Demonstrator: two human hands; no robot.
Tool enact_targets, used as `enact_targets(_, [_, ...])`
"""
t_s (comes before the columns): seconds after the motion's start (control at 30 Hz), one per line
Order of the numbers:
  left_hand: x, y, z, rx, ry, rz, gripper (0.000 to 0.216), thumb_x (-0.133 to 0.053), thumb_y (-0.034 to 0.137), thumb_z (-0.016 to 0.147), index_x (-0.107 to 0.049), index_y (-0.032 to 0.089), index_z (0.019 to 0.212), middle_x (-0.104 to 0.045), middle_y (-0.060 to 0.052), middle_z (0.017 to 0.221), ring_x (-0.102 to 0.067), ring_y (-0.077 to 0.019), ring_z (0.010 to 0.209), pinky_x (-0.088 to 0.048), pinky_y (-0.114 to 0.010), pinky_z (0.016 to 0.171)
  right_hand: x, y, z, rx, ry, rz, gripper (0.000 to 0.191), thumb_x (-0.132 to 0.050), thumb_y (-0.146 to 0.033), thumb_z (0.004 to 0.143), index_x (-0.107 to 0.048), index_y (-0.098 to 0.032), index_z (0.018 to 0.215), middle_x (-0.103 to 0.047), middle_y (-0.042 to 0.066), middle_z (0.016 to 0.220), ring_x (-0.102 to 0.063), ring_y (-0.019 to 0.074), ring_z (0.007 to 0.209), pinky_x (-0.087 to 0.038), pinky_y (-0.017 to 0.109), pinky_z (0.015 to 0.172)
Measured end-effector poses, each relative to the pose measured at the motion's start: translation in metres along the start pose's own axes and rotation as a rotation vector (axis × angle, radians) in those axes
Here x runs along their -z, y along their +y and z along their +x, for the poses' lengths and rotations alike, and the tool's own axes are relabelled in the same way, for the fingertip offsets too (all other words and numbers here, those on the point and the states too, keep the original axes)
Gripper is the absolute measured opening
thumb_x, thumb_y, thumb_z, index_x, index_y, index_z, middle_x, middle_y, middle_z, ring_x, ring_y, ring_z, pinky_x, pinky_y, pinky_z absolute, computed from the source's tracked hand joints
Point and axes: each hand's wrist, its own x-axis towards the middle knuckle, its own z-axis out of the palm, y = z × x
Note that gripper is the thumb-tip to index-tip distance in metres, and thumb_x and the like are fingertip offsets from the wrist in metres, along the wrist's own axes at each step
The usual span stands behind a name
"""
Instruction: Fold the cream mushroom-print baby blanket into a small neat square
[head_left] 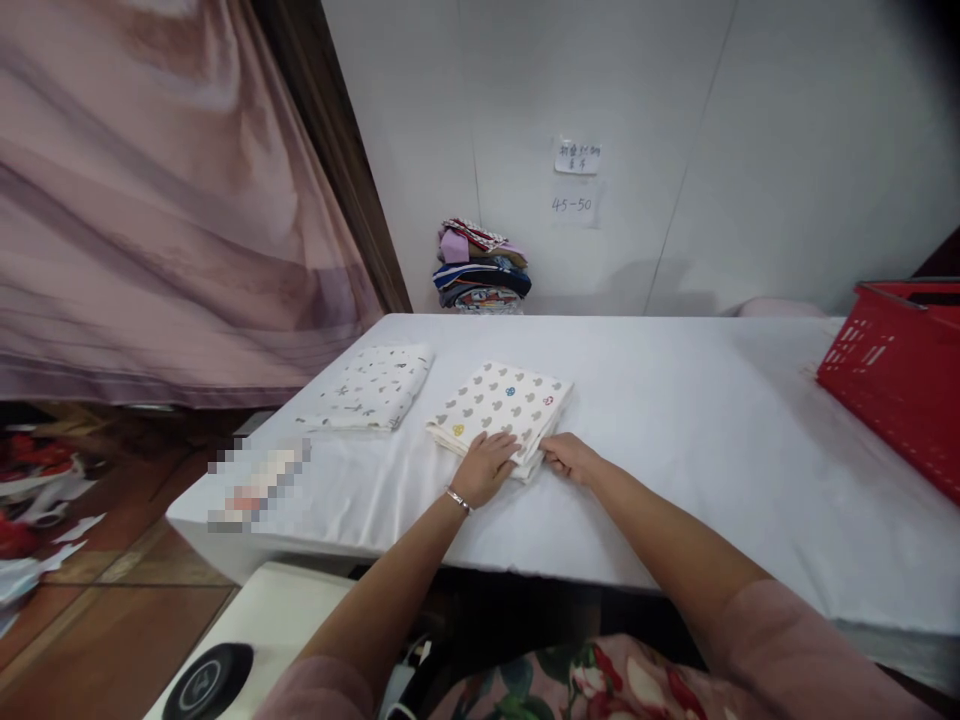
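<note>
A folded white cloth [499, 398] with grey mushroom-like prints and a few coloured ones lies on the white-covered table [645, 400] in front of me. My left hand [486, 466], with a bracelet at the wrist, rests flat on the cloth's near edge, fingers stretched out. At the cloth's right near corner my right hand [571, 458] is closed, its fingers pinching the edge. To the left lies a second folded white cloth [375, 385] with small dark prints, apart from both hands.
A red plastic basket [900, 375] stands on the table's right side. Several folded fabrics [482, 270] are stacked at the back by the wall. A blurred-out item [259, 487] lies at the left front. A pink curtain [165, 200] hangs at the left; a white box [277, 620] stands below the table's edge.
</note>
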Motion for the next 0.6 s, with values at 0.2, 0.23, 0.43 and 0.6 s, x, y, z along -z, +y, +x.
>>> enact_targets(0.2, [-0.002,0.002,-0.006,-0.066,0.125,0.144,0.036,-0.039,0.016,0.086,-0.054,0.021,0.119,-0.056,-0.005,0.125,-0.044,-0.0194,0.121,-0.023,-0.046,0.107,-0.002,0.000,-0.001,0.008,0.009,-0.027,0.029,-0.059,-0.029,0.070,-0.034,-0.020,0.057,-0.031,-0.010,0.038,-0.026,0.0028,0.031,-0.010,0.017,0.032])
enact_targets(0.23, [-0.004,0.003,-0.006,-0.092,0.118,0.157,0.037,-0.039,0.015,0.086,-0.054,0.020,0.119,-0.056,-0.005,0.125,-0.044,-0.0196,0.121,-0.024,-0.046,0.107,-0.002,0.000,-0.002,0.016,0.012,-0.035,0.029,-0.058,-0.029,0.070,-0.034,-0.020,0.056,-0.032,-0.010,0.039,-0.026,0.0028,0.031,-0.010,0.017,0.032])
enact_targets(0.43, [-0.014,0.007,-0.011,-0.116,0.115,0.184,0.037,-0.040,0.013,0.086,-0.052,0.020,0.120,-0.055,-0.005,0.126,-0.046,-0.0194,0.119,-0.030,-0.043,0.103,-0.002,0.005,-0.006,0.062,0.048,-0.122,0.026,-0.055,-0.031,0.070,-0.039,-0.019,0.055,-0.037,-0.007,0.041,-0.029,0.0043,0.033,-0.013,0.018,0.033])
enact_targets(0.6, [-0.020,0.010,-0.014,-0.110,0.197,0.190,0.036,-0.040,0.012,0.086,-0.052,0.019,0.119,-0.055,-0.006,0.125,-0.045,-0.0194,0.119,-0.029,-0.043,0.103,0.000,0.007,-0.024,0.412,0.360,-0.324,0.015,-0.049,-0.031,0.077,-0.056,-0.018,0.081,-0.054,-0.002,0.059,-0.048,0.0107,0.050,-0.037,0.022,0.048])
